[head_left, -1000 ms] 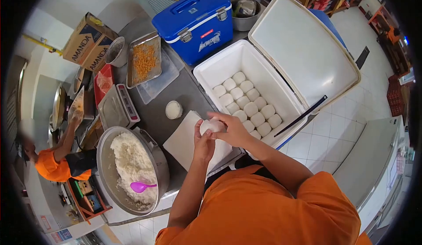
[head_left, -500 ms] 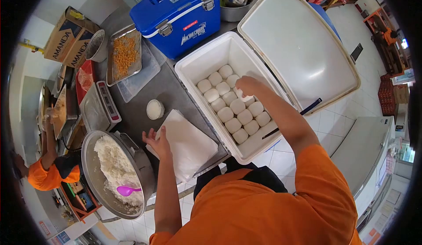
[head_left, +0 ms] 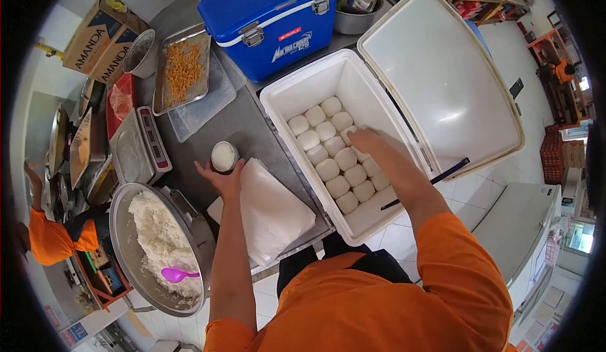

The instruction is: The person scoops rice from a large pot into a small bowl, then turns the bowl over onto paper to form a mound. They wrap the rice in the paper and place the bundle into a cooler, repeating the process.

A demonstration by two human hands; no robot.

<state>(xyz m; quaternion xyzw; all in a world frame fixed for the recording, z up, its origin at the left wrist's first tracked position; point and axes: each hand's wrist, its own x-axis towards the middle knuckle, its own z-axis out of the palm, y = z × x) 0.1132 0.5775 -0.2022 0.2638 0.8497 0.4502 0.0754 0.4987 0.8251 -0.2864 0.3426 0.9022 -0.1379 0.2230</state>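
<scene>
My left hand (head_left: 221, 176) reaches around the near side of a small cup packed with white rice (head_left: 223, 156); its fingers are spread and the thumb is apart. Just below and right of it lies a stack of white wrapping sheets (head_left: 274, 216). My right hand (head_left: 369, 142) is inside the white cooler box (head_left: 278, 102), lying over smooth, rounded white packets (head_left: 345, 158) set in rows. Its fingertips are partly hidden against the packets. At the left, a large metal pot (head_left: 203, 244) holds cooked rice (head_left: 161, 232) with a purple spoon (head_left: 178, 275) resting in it.
The cooler's raised lid (head_left: 442, 80) leans back at the right. A blue cooler (head_left: 271, 30) stands behind. To the left are a tray of orange-brown food bits (head_left: 203, 80), a kitchen scale (head_left: 153, 137) and cartons (head_left: 101, 36). Another person in orange (head_left: 57, 238) is at far left.
My left hand has moved from above the sheets to the rice cup. My right hand, earlier with a white packet at its fingers, now lies over the packets. The view has shifted slightly.
</scene>
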